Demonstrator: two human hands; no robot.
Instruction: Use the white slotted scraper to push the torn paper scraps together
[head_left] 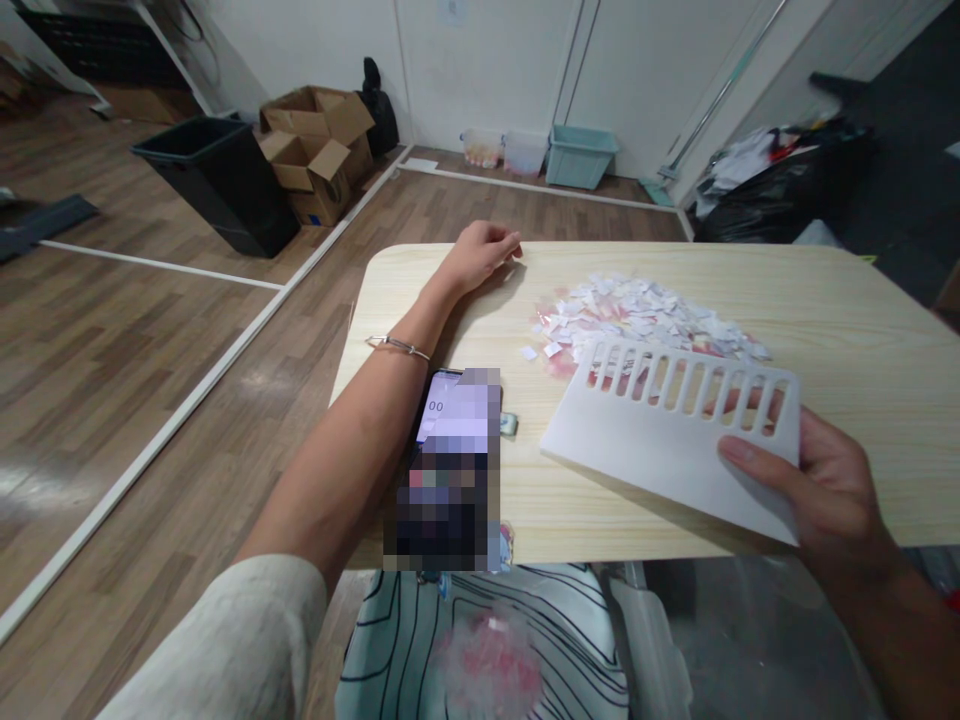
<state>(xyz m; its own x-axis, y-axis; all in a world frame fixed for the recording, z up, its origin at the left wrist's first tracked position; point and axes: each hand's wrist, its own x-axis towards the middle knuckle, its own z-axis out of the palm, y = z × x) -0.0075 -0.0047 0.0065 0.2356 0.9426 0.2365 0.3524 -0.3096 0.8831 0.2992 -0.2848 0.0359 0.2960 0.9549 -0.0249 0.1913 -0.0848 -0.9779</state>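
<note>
White slotted board (660, 440): held at near right corner by right hand (832, 490).
Left hand (480, 255): fingers curled in, laid far left on table (862, 350).
Scraps (637, 310): heaped beyond board.

– The slotted panel (645, 450)?
– White plastic, smooth and matt. The scraps (645, 310) beyond it are thin paper, white and pink.
– And the table (862, 330)?
– Pale wood-grain top, smooth, with a faint sheen. The bracelet (397, 346) is bright metal, and the floor (135, 330) is glossy wood-look planks.
</note>
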